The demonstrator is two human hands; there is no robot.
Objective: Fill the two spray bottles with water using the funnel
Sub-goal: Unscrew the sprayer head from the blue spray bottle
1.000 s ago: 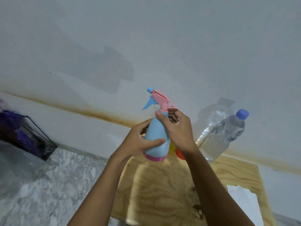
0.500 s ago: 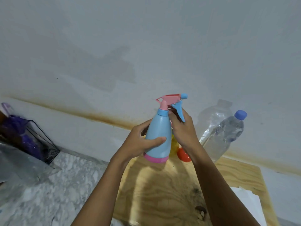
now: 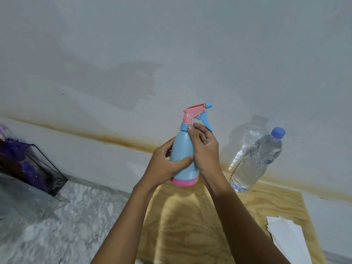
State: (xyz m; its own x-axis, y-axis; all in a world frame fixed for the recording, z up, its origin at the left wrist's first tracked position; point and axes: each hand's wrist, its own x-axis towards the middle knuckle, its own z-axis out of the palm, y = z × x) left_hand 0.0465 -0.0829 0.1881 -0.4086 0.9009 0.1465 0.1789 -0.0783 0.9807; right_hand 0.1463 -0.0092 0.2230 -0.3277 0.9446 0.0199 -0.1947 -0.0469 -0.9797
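Turned since earlier, pink plastic trigger head [image 3: 196,111] stood above right hand [image 3: 206,149], whose fingers [image 3: 199,129] pinched its collar; left hand [image 3: 163,164] gripped light-blue plastic spray bottle [image 3: 182,149]; nothing seemed filled yet.

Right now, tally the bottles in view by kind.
spray bottle: 1
water bottle: 1
Total: 2
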